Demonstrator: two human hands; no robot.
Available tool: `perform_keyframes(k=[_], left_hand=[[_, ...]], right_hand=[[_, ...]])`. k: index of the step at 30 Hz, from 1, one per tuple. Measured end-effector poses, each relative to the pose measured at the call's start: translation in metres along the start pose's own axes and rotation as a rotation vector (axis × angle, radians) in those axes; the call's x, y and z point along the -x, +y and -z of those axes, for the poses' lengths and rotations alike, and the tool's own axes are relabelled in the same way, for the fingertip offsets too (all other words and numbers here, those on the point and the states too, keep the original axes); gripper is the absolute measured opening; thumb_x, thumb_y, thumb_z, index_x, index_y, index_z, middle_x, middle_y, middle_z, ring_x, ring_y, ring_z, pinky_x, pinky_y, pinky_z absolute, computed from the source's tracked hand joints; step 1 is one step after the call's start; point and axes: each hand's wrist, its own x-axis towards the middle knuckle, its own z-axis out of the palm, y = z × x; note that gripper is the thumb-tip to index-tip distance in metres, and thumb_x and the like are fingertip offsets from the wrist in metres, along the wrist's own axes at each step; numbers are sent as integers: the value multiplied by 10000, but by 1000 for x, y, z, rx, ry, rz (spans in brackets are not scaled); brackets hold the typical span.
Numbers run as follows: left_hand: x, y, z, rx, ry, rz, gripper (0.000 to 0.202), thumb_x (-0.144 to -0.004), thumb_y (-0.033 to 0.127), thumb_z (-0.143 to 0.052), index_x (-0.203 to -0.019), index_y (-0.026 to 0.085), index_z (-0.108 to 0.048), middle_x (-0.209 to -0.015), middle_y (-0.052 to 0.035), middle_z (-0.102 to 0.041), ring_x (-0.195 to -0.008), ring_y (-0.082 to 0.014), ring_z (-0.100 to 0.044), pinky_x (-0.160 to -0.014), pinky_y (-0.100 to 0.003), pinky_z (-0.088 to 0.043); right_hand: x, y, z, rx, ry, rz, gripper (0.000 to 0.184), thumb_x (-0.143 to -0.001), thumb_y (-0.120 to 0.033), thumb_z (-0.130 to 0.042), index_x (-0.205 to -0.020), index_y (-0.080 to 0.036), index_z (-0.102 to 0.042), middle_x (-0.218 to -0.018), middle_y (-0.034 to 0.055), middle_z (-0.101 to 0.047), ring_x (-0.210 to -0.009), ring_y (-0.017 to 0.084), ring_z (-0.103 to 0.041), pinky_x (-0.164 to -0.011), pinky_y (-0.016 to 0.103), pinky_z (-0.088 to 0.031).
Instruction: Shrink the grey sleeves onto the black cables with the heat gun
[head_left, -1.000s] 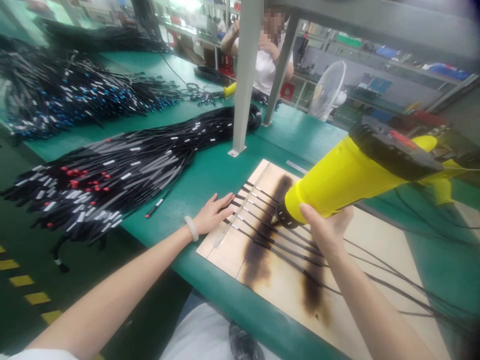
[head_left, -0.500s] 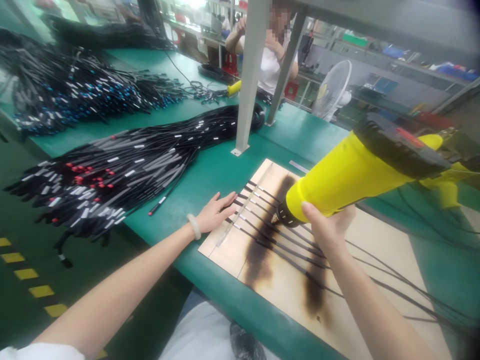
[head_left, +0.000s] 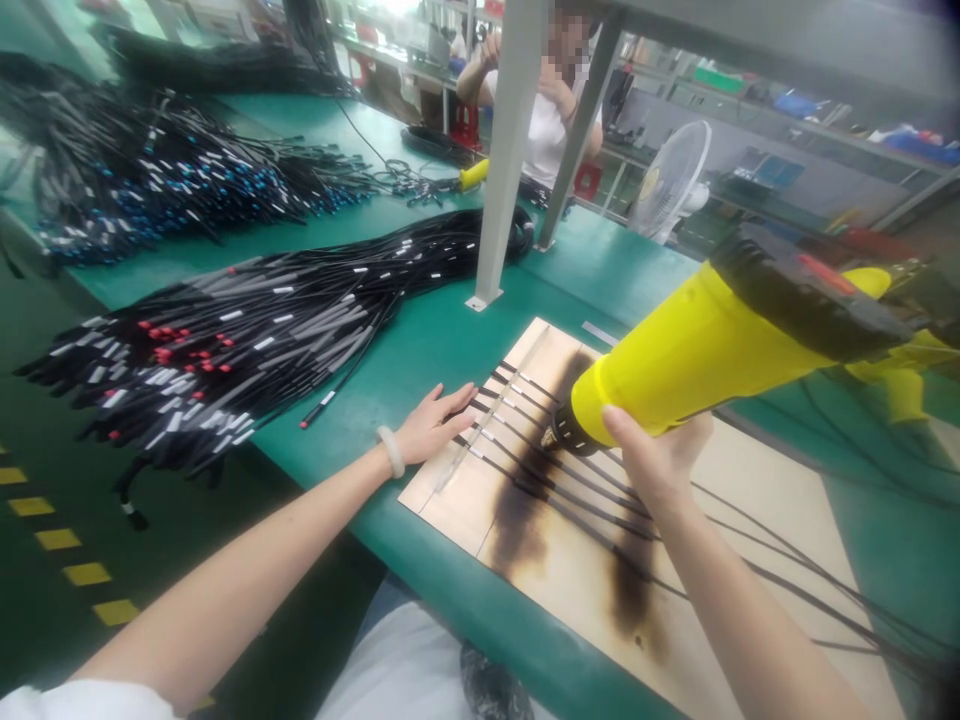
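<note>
My right hand [head_left: 660,450] is wrapped round a yellow heat gun [head_left: 675,350], its nozzle pointing down and left over several black cables [head_left: 577,508]. Those cables lie side by side across a pale wooden board [head_left: 465,520] with dark scorch marks. Small white labels sit near the cable ends, by a thin clear strip across the board. At the board's left edge, my left hand [head_left: 435,425] lies with fingers stretched out over the cable ends. Its fingertips touch or hover just above them; I cannot tell which.
A large bundle of black cables [head_left: 300,300] with red and white ends lies left on the green table [head_left: 420,340]. Another bundle [head_left: 202,180] has blue ends. A grey post [head_left: 501,170] rises behind the board. Further back are a white fan [head_left: 671,175] and a person [head_left: 551,130].
Both hands and the heat gun keep nearly the same place over the board. The whole view has shifted very slightly.
</note>
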Motion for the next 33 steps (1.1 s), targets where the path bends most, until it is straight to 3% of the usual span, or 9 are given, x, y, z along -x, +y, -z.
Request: perform_keyframes(k=[6,19,27,33], left_hand=[[0,1,-1,10,8,6,757,-843,611,-188,-1393,96,-253,-1422,-80,-313,-1334,-203,-262,-1146,-403,-22],[1,3,-1,5,1,14,779,-835,628,-177,-1388,86,-267,-1431,-83,-290,-1342,-194,-242,-1145,-381,-10],[1,1,-1,12,11,7,761,-839,636,-178,-1389,119,-277,-1431,-66,-295,-1346,-197,-231,-1145,-384,-13],[0,3,-1,15,7,11,787,-837,629,-179,-1383,72,-273,-1427,-83,-300,-1343,-202,-240,-1146,-388,-10]], right_hand=[[1,4,1,-12,-21,3,381,-520,-319,-794,-820,-158,-621,-735,32,-612,-705,198,-616,-651,342,-538],[3,9,0,-9,-4,2,356,-477,-301,-811,-721,-138,-610,-725,36,-614,-713,204,-627,-681,367,-549],[3,0,-2,-36,-31,7,322,-508,-282,-786,-702,-126,-581,-698,46,-613,-693,209,-628,-653,362,-557],[4,0,0,-37,-41,6,331,-494,-291,-792,-705,-127,-595,-682,47,-614,-672,206,-624,-631,350,-556]])
